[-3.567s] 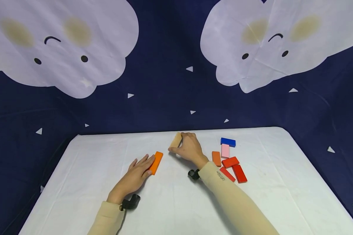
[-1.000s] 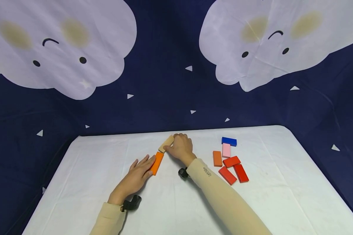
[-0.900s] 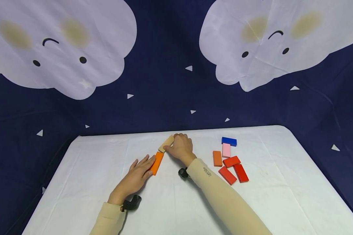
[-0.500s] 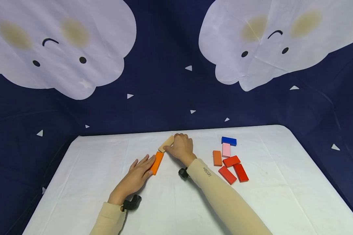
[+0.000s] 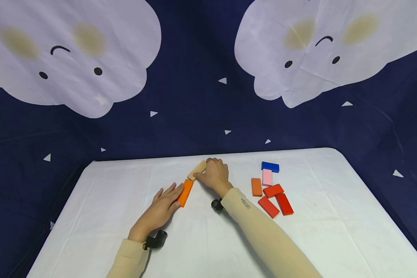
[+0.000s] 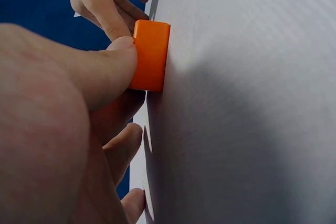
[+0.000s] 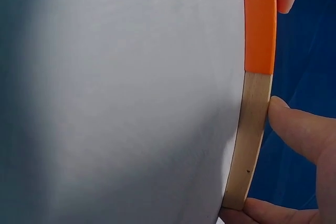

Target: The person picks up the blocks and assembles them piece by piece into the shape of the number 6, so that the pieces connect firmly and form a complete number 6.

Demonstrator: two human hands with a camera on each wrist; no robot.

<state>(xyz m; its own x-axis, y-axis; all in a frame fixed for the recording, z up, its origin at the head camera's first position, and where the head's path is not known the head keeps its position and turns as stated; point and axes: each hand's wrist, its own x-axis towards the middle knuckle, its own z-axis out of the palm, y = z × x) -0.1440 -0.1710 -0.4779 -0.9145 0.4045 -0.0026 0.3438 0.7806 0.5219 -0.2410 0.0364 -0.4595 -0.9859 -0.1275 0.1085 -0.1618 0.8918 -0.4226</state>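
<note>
In the head view, my left hand lies with fingers spread, index finger and thumb against the left side of an orange block. The thumb rests at the edge of that orange block in the left wrist view. Between thumb and fingers, my right hand pinches a plain wooden block. In the right wrist view, the thumb is on the side of the wooden block and a finger is at its far end. Its other end meets the end of the orange block, the two forming a slightly bent line.
To the right lie a blue block, a pink block, a darker orange block and three red blocks close together. The white-covered table ends at a dark blue cloud-print cloth.
Since the oldest frame, my right hand has moved left with the wooden block, bringing its end to the orange block's end. During the last second both hands have stayed nearly still.
</note>
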